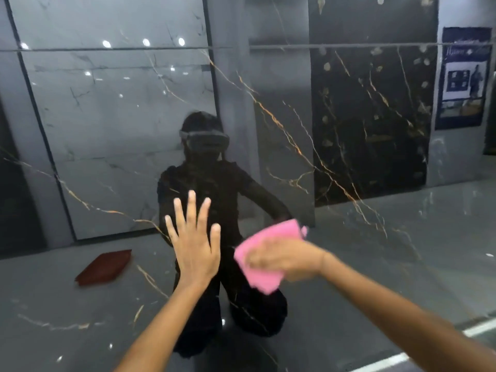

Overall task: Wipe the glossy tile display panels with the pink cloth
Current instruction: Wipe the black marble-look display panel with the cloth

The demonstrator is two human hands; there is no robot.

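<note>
The light is dim and grey. Small white ceiling lights shine back as bright dots off the glossy dark marble tile panel (268,130), mostly at eleven o'clock. The shiny panel works like a mirror. The hand holding the crumpled pink cloth (268,253) is smeared with blur. Straight lines bend near the edges. Nothing looks sharp.

You're kneeling in what's looking like a tile showroom: the glossy dark panel (268,108) with gold veining is mirroring big grey marble-look slabs (115,124) leaning behind you, left of your reflection, a black gold-veined slab (375,116) to its right, and a blue poster (463,76) hanging further right.
</note>
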